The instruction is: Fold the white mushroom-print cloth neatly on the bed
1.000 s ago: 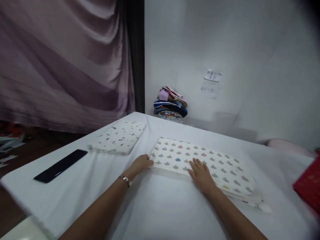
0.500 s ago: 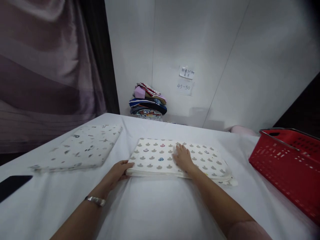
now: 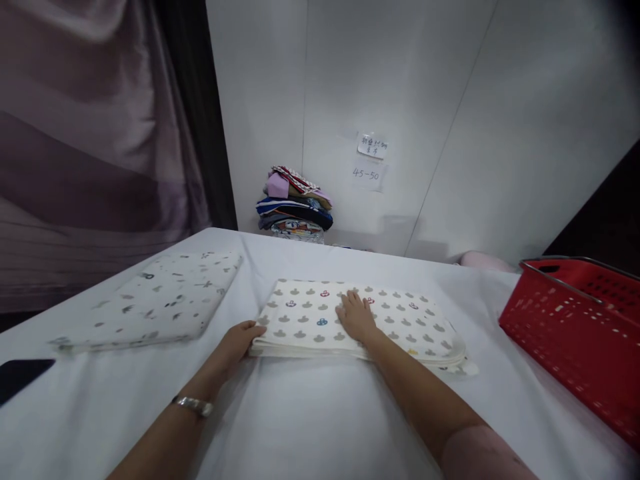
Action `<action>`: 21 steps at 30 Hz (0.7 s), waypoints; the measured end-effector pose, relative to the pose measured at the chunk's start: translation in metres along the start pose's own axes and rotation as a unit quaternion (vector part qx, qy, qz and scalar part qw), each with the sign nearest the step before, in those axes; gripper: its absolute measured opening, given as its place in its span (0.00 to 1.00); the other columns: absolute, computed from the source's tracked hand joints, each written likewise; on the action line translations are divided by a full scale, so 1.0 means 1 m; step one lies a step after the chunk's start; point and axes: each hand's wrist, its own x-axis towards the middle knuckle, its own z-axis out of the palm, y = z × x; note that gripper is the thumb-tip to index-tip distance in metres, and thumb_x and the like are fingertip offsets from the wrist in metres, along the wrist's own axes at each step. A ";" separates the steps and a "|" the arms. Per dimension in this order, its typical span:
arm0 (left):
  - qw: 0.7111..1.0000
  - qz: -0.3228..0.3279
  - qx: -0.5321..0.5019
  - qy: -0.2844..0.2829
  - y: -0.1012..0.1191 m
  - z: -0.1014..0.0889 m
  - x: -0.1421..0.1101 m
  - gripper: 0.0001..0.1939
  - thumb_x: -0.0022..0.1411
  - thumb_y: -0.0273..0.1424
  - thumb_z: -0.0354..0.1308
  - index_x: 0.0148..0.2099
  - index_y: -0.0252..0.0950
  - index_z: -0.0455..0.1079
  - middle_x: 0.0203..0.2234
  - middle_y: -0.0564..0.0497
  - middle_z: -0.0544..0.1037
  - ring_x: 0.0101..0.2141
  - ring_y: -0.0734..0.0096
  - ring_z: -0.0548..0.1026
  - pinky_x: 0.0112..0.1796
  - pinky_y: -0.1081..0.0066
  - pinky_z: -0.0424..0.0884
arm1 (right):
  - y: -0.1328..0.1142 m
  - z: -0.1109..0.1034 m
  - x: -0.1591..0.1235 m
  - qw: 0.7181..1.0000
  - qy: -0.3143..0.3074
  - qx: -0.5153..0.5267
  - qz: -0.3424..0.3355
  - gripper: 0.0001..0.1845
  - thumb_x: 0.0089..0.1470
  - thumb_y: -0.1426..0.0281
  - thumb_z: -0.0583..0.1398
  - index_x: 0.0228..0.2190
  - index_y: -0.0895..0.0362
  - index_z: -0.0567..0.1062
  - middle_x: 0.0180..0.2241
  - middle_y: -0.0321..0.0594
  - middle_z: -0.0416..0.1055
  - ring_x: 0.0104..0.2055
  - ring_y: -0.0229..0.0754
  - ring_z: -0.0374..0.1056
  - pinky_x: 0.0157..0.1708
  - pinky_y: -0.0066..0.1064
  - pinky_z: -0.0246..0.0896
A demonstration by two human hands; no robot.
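A folded white cloth (image 3: 305, 327) with grey mushroom-like prints and a few coloured ones lies flat in front of me, its layers showing along the near edge. My left hand (image 3: 241, 339) grips its near left corner, thumb on top and the other fingers partly hidden at the side. On top of the cloth, right of its middle, my right hand (image 3: 356, 317) rests palm down with fingers stretched out. Left of it lies another folded white cloth (image 3: 173, 300) with small dark prints, which neither hand touches.
A white-covered table (image 3: 310, 413) bears everything. On the right stands a red plastic basket (image 3: 575, 340); a dark flat object (image 3: 25, 377) lies at the left edge. Beyond the table are a stack of folded fabrics (image 3: 295, 207), a wall with paper notes (image 3: 370, 160), and a curtain (image 3: 90, 133).
The view has swung right, bringing the red basket fully in. My right hand has slid left and farther in across the cloth. My left hand stays at its left corner.
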 end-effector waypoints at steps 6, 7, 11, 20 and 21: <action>0.989 0.049 0.139 0.021 -0.008 -0.004 0.006 0.13 0.41 0.40 0.56 0.24 0.35 0.63 0.14 0.57 0.63 0.17 0.76 0.60 0.18 0.76 0.54 | 0.005 -0.005 0.005 0.999 -0.028 0.016 0.009 0.30 0.60 0.59 0.42 0.59 0.59 0.52 0.63 0.47 0.40 0.65 0.47 0.34 0.59 0.46 0.31; 0.988 0.050 0.145 0.020 -0.008 -0.004 0.007 0.12 0.41 0.39 0.55 0.24 0.35 0.63 0.14 0.57 0.62 0.17 0.76 0.60 0.18 0.76 0.54 | 0.007 -0.006 0.006 1.000 -0.024 0.016 0.012 0.30 0.60 0.58 0.43 0.59 0.60 0.52 0.64 0.48 0.39 0.65 0.47 0.33 0.58 0.46 0.31; 0.989 0.050 0.136 0.014 -0.006 -0.004 0.005 0.12 0.41 0.39 0.56 0.21 0.36 0.58 0.12 0.59 0.59 0.16 0.78 0.59 0.18 0.76 0.53 | 0.013 -0.004 0.007 1.000 -0.004 0.001 0.023 0.31 0.60 0.57 0.42 0.59 0.62 0.52 0.64 0.48 0.39 0.65 0.49 0.33 0.59 0.47 0.28; 0.995 0.036 0.087 0.014 -0.010 -0.004 0.001 0.13 0.42 0.35 0.56 0.20 0.37 0.53 0.12 0.61 0.56 0.15 0.79 0.57 0.18 0.76 0.53 | 0.020 0.011 0.016 0.999 0.006 -0.025 0.032 0.31 0.59 0.58 0.43 0.60 0.60 0.52 0.64 0.47 0.40 0.64 0.49 0.34 0.58 0.48 0.31; 0.996 0.034 0.082 0.014 -0.010 -0.003 0.001 0.13 0.42 0.35 0.56 0.21 0.37 0.53 0.12 0.61 0.57 0.15 0.79 0.57 0.18 0.76 0.52 | 0.020 0.013 0.017 0.999 0.014 -0.028 0.027 0.31 0.59 0.58 0.42 0.60 0.60 0.52 0.63 0.46 0.40 0.64 0.49 0.34 0.58 0.48 0.30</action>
